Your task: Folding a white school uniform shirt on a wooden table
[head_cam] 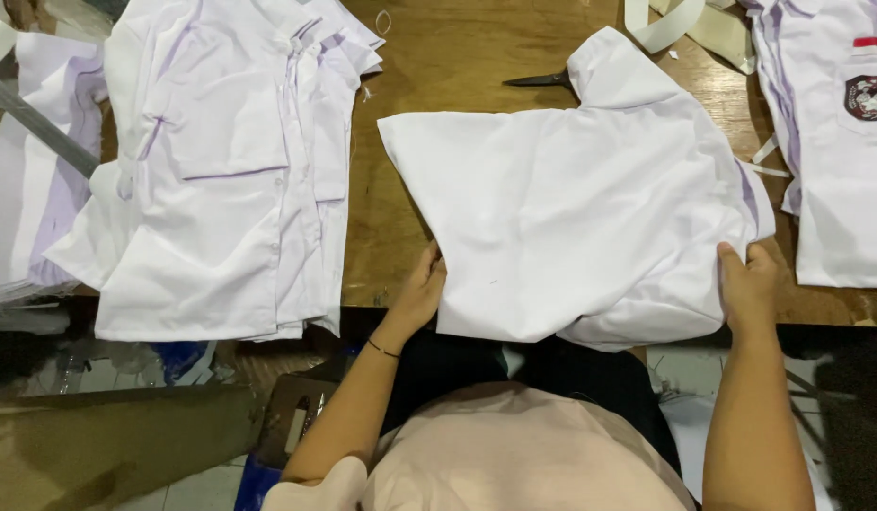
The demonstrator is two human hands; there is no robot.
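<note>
A white short-sleeved shirt (pixel 571 199) lies spread flat on the brown wooden table (pixel 457 57), its lower hem hanging over the near edge. My left hand (pixel 417 291) grips the shirt's left edge near the hem, fingers tucked under the cloth. At the lower right corner, my right hand (pixel 747 284) holds the fabric, thumb on top. A thin dark band circles my left wrist.
A stack of white shirts (pixel 230 161) lies at the left, overhanging the table edge. Another white shirt with a chest badge (pixel 836 132) lies at the right. Dark scissors (pixel 538 80) poke out behind the spread shirt. Cloth strips (pixel 684 24) lie at the far edge.
</note>
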